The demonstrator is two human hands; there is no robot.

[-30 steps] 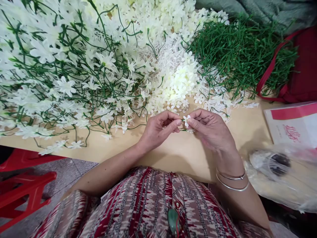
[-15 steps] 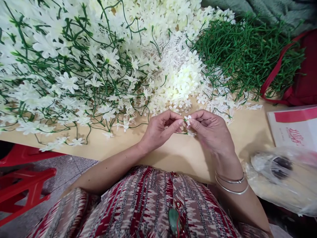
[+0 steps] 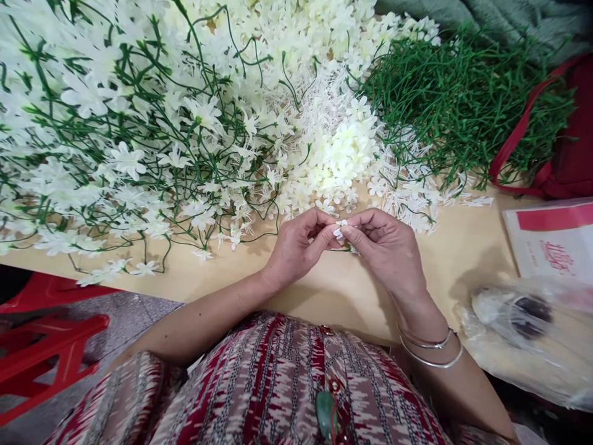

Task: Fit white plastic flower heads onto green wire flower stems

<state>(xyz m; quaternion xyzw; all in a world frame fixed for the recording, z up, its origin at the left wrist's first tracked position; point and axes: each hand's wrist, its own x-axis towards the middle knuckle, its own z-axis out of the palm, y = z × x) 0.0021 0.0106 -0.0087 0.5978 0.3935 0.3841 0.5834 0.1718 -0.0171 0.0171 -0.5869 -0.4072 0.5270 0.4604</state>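
A white box (image 3: 551, 244) with a red band is lying at the right edge of the table (image 3: 333, 290). It is showing small red printed characters, too blurred to read. No other writing is showing legibly.

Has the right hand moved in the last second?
Yes, slightly left: the right hand sits farther from the red-and-white box and tighter against the left hand, small white flower pinched between them.
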